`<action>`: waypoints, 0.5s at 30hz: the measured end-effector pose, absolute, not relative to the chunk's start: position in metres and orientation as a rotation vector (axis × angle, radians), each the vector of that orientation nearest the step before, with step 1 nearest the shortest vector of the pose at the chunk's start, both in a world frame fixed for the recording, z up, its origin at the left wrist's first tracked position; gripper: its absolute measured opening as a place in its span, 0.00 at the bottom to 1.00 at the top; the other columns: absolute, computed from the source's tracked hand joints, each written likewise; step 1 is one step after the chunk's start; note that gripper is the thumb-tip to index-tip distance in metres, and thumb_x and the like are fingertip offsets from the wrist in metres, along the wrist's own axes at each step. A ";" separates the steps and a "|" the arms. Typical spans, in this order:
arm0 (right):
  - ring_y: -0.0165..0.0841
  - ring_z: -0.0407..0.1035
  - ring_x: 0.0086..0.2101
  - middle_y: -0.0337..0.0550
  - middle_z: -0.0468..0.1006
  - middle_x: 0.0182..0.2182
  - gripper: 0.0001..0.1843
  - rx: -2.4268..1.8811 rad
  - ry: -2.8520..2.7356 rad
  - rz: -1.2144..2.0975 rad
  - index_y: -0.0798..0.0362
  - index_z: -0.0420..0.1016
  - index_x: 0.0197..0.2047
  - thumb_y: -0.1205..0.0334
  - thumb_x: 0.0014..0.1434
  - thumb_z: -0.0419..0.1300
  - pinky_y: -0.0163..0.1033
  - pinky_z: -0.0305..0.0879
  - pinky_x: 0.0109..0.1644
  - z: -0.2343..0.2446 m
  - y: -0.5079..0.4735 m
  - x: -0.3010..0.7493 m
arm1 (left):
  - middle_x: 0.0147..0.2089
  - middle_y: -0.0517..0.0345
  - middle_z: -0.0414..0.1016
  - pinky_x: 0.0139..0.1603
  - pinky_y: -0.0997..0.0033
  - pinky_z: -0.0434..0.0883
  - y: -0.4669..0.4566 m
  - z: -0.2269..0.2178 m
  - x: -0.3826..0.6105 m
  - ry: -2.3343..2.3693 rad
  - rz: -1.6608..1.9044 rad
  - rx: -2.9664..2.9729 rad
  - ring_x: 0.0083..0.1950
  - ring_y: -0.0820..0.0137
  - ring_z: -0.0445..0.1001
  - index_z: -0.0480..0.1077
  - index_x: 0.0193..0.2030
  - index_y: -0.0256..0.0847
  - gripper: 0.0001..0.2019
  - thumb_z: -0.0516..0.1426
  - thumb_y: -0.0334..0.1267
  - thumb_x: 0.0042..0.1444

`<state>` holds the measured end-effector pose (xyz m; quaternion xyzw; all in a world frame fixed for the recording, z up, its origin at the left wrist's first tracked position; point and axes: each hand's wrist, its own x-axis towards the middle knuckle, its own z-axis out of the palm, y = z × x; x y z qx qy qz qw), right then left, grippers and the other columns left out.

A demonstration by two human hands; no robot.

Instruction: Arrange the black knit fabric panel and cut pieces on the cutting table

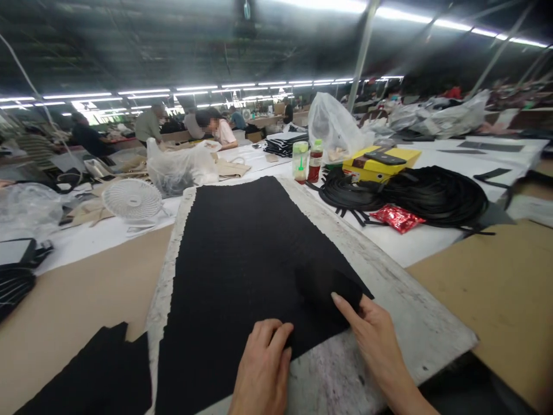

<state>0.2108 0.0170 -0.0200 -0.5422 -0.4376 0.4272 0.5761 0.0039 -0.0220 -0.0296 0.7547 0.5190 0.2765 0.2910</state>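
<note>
The black sheet (242,248), flat on the pale board (425,323), probably light, limp and best taken by its edges, is touched by the left hand (262,363), fingers bent, grip unclear, while dark material (324,286) is pinched by the right hand (377,329).

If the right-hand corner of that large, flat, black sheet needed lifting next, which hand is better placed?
Probably the right hand: its thumb and fingers seem to pinch blurred dark material beside that corner of the large black sheet. The left hand rests at the near edge, farther away.
</note>
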 end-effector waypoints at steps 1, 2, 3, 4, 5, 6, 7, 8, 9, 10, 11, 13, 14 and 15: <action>0.47 0.70 0.49 0.48 0.77 0.48 0.29 -1.283 -1.020 0.970 0.55 0.77 0.52 0.42 0.54 0.66 0.51 0.66 0.58 -0.021 0.019 0.213 | 0.52 0.49 0.71 0.54 0.53 0.69 -0.023 -0.035 0.005 1.407 0.748 2.072 0.53 0.61 0.68 0.68 0.54 0.45 0.17 0.46 0.35 0.62; 0.47 0.70 0.49 0.48 0.78 0.47 0.29 -1.305 -1.023 0.935 0.56 0.77 0.51 0.42 0.55 0.66 0.51 0.65 0.58 -0.022 0.021 0.215 | 0.52 0.49 0.71 0.53 0.53 0.70 -0.023 -0.041 0.006 1.434 0.762 2.127 0.53 0.60 0.68 0.69 0.53 0.45 0.17 0.46 0.34 0.62; 0.48 0.70 0.49 0.48 0.78 0.47 0.29 -1.332 -1.032 0.904 0.56 0.78 0.50 0.41 0.55 0.65 0.51 0.65 0.57 -0.023 0.022 0.218 | 0.51 0.49 0.71 0.51 0.53 0.70 -0.023 -0.046 0.008 1.461 0.778 2.175 0.52 0.60 0.68 0.70 0.52 0.45 0.16 0.46 0.33 0.61; 0.48 0.70 0.48 0.48 0.78 0.45 0.29 -1.365 -1.045 0.877 0.57 0.78 0.48 0.41 0.55 0.64 0.50 0.66 0.56 -0.024 0.024 0.220 | 0.51 0.49 0.71 0.50 0.53 0.71 -0.024 -0.049 0.009 1.488 0.792 2.214 0.51 0.59 0.68 0.70 0.51 0.46 0.17 0.47 0.32 0.60; 0.48 0.71 0.47 0.47 0.79 0.44 0.28 -1.399 -1.058 0.855 0.57 0.79 0.46 0.40 0.56 0.64 0.49 0.66 0.54 -0.025 0.024 0.222 | 0.51 0.49 0.71 0.49 0.53 0.71 -0.024 -0.052 0.010 1.505 0.793 2.247 0.51 0.59 0.68 0.70 0.51 0.46 0.17 0.47 0.31 0.60; 0.48 0.71 0.46 0.46 0.79 0.42 0.28 -1.430 -1.072 0.841 0.57 0.79 0.45 0.39 0.56 0.63 0.48 0.67 0.52 -0.026 0.025 0.224 | 0.51 0.49 0.71 0.48 0.53 0.72 -0.025 -0.055 0.011 1.517 0.793 2.272 0.50 0.59 0.68 0.70 0.51 0.46 0.17 0.47 0.30 0.59; 0.48 0.71 0.45 0.46 0.79 0.40 0.28 -1.453 -1.084 0.829 0.57 0.80 0.43 0.38 0.56 0.62 0.47 0.68 0.50 -0.026 0.025 0.226 | 0.51 0.49 0.71 0.47 0.54 0.72 -0.025 -0.056 0.011 1.526 0.792 2.293 0.50 0.59 0.69 0.69 0.52 0.46 0.18 0.47 0.30 0.59; 0.47 0.71 0.44 0.45 0.79 0.38 0.27 -1.466 -1.094 0.822 0.56 0.80 0.41 0.38 0.56 0.62 0.46 0.68 0.48 -0.026 0.025 0.227 | 0.51 0.49 0.71 0.47 0.54 0.72 -0.025 -0.056 0.011 1.532 0.791 2.311 0.50 0.59 0.69 0.69 0.52 0.46 0.18 0.47 0.29 0.58; 0.47 0.71 0.43 0.44 0.79 0.36 0.26 -1.468 -1.099 0.821 0.56 0.80 0.39 0.38 0.57 0.62 0.45 0.68 0.47 -0.027 0.025 0.228 | 0.51 0.49 0.71 0.47 0.55 0.72 -0.025 -0.056 0.011 1.538 0.791 2.328 0.50 0.59 0.69 0.69 0.52 0.46 0.18 0.48 0.29 0.58; 0.46 0.71 0.42 0.44 0.79 0.35 0.26 -1.460 -1.094 0.830 0.56 0.79 0.39 0.39 0.57 0.62 0.44 0.68 0.46 -0.028 0.025 0.229 | 0.51 0.49 0.71 0.47 0.55 0.73 -0.025 -0.055 0.010 1.547 0.789 2.345 0.50 0.59 0.70 0.69 0.52 0.46 0.18 0.48 0.29 0.58; 0.46 0.71 0.41 0.43 0.79 0.34 0.25 -1.450 -1.083 0.845 0.56 0.79 0.38 0.40 0.56 0.63 0.43 0.68 0.44 -0.029 0.025 0.230 | 0.51 0.49 0.72 0.47 0.56 0.73 -0.025 -0.054 0.009 1.559 0.783 2.365 0.51 0.60 0.70 0.69 0.52 0.46 0.19 0.49 0.28 0.58; 0.44 0.71 0.38 0.44 0.79 0.34 0.25 -1.456 -1.051 0.868 0.56 0.79 0.38 0.40 0.54 0.65 0.42 0.69 0.40 -0.030 0.025 0.232 | 0.51 0.50 0.73 0.47 0.59 0.74 -0.023 -0.051 0.005 1.548 0.740 2.434 0.51 0.61 0.71 0.69 0.53 0.47 0.19 0.51 0.28 0.57; 0.44 0.71 0.37 0.45 0.80 0.35 0.25 -1.463 -1.036 0.873 0.57 0.79 0.38 0.40 0.52 0.66 0.42 0.69 0.38 -0.031 0.025 0.232 | 0.51 0.51 0.73 0.46 0.61 0.75 -0.023 -0.049 0.003 1.528 0.711 2.479 0.51 0.62 0.72 0.69 0.54 0.47 0.20 0.52 0.29 0.56; 0.44 0.71 0.36 0.45 0.80 0.35 0.26 -1.469 -1.027 0.877 0.57 0.79 0.38 0.40 0.51 0.66 0.42 0.69 0.37 -0.031 0.025 0.233 | 0.51 0.51 0.74 0.46 0.63 0.75 -0.022 -0.048 0.001 1.503 0.684 2.524 0.51 0.63 0.73 0.68 0.55 0.47 0.20 0.52 0.29 0.56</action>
